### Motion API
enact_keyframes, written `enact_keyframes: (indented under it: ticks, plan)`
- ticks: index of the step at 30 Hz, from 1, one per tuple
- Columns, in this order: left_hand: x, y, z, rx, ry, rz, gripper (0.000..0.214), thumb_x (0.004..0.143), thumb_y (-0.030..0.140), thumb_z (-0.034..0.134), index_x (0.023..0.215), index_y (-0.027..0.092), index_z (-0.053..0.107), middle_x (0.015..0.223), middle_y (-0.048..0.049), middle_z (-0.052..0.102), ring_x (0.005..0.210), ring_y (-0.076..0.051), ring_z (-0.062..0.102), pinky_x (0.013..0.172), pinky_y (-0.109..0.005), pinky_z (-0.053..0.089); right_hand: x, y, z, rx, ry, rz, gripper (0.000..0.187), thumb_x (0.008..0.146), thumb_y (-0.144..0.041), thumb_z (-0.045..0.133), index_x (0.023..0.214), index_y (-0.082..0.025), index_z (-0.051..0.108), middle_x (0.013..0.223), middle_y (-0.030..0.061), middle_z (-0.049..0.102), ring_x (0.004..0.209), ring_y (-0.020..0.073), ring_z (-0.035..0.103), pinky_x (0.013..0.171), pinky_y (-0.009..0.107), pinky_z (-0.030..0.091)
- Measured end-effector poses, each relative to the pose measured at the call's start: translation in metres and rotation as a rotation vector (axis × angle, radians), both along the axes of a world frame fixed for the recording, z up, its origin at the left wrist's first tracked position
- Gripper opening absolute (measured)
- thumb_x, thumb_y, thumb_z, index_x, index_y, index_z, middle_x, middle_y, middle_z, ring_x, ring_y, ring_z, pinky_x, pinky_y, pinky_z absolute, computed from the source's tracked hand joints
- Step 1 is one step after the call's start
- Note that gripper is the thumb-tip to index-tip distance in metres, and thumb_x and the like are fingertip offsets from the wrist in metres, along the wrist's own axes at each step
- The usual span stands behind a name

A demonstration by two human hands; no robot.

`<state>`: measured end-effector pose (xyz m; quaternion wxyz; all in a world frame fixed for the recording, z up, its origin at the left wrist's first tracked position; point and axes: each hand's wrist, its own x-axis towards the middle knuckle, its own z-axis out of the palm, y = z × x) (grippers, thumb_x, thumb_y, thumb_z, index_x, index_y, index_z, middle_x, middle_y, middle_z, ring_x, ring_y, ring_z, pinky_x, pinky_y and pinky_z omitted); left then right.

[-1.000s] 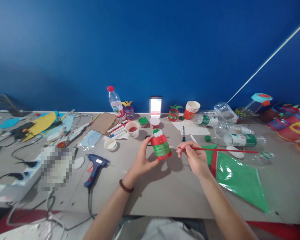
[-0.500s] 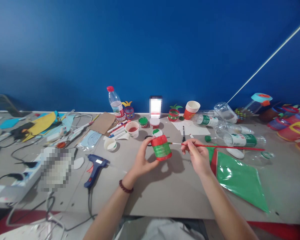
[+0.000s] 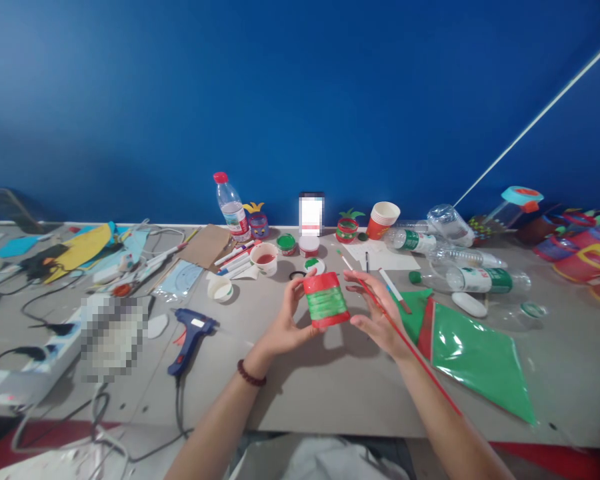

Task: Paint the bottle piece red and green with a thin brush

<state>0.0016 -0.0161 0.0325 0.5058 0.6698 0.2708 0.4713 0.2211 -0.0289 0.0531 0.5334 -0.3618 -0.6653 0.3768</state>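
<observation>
My left hand (image 3: 286, 325) grips a small container (image 3: 327, 304) with red top and bottom bands and a streaky green, ridged middle. It is held above the table, thumb low and fingers round its left side. Close to the container's right side is my right hand (image 3: 380, 319), fingers spread around a long red paintbrush (image 3: 420, 357). The brush slants from its green-tinged bristles (image 3: 339, 253) down along my forearm. Whether the right fingertips touch the container I cannot tell. Behind stand an open green paint jar (image 3: 287, 243) and a paint-smeared lid (image 3: 315, 266).
A blue glue gun (image 3: 193, 337) lies left of my hands. A paper cup of reddish liquid (image 3: 265, 257) stands behind. At right are a green packet (image 3: 480, 360) and several plastic bottles (image 3: 485, 280). A power strip (image 3: 55, 353) and cables occupy the far left.
My right hand has moved left to the container, and the brush has swung from level to steeply slanted, bristles up and away. The container has turned slightly.
</observation>
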Motion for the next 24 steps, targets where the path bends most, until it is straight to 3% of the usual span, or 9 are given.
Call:
enact_keyframes:
  ticks: [4,8,13,16,19,24]
  plan:
    - [-0.0002,0.0002,-0.0035,-0.127,-0.080,-0.129,0.086,0.077,0.041,0.080,0.143,0.031,0.025,0.153,-0.0130,0.033,0.141,-0.034,0.037,0.115,-0.051,0.033,-0.0013,-0.0004,-0.0036,0.036,-0.083,0.073,0.092,0.068,-0.053,0.083,0.146,-0.034,0.039,0.150,0.0102,0.047,0.136,0.0318,0.046,0.112,0.050,0.042]
    - [0.0004,-0.0006,-0.0051,-0.221,-0.154,-0.163,0.094,0.077,0.047,0.079,0.149,0.032,0.020,0.151,-0.0132,0.036,0.136,-0.035,0.042,0.113,-0.051,0.036,-0.0039,-0.0009,-0.0039,0.049,-0.057,0.087,0.081,0.078,-0.040,0.080,0.147,-0.036,0.037,0.151,0.0087,0.045,0.139,0.0294,0.044,0.113,0.049,0.041]
    - [0.0005,-0.0001,-0.0048,-0.217,-0.107,-0.175,0.095,0.076,0.047,0.079,0.150,0.033,0.022,0.156,-0.0118,0.029,0.144,-0.037,0.029,0.117,-0.052,0.030,-0.0044,-0.0012,-0.0027,0.017,-0.009,0.112,0.074,0.080,-0.034,0.078,0.143,-0.034,0.041,0.147,0.0095,0.049,0.135,0.0289,0.049,0.111,0.048,0.044]
    - [-0.0005,0.0017,-0.0037,-0.133,-0.007,-0.094,0.100,0.073,0.042,0.083,0.150,0.034,0.021,0.158,-0.0117,0.026,0.147,-0.036,0.024,0.119,-0.052,0.026,-0.0031,-0.0018,-0.0033,0.051,-0.052,0.043,0.077,0.076,-0.030,0.080,0.142,-0.032,0.040,0.145,0.0109,0.051,0.133,0.0297,0.051,0.110,0.049,0.045]
    - [-0.0017,0.0031,-0.0022,0.006,0.111,0.047,0.109,0.069,0.038,0.087,0.151,0.033,0.016,0.153,-0.0136,0.034,0.144,-0.034,0.032,0.119,-0.056,0.025,-0.0025,-0.0026,-0.0032,0.145,-0.182,-0.082,0.080,0.074,-0.028,0.081,0.142,-0.030,0.039,0.145,0.0132,0.051,0.131,0.0320,0.052,0.108,0.053,0.046]
    - [-0.0013,0.0021,0.0015,0.239,0.263,0.245,0.099,0.073,0.037,0.082,0.151,0.029,0.022,0.154,-0.0156,0.030,0.143,-0.035,0.033,0.117,-0.056,0.031,-0.0047,-0.0034,-0.0015,0.359,-0.436,-0.192,0.078,0.076,-0.024,0.078,0.144,-0.031,0.040,0.141,0.0129,0.054,0.132,0.0343,0.052,0.108,0.057,0.045]
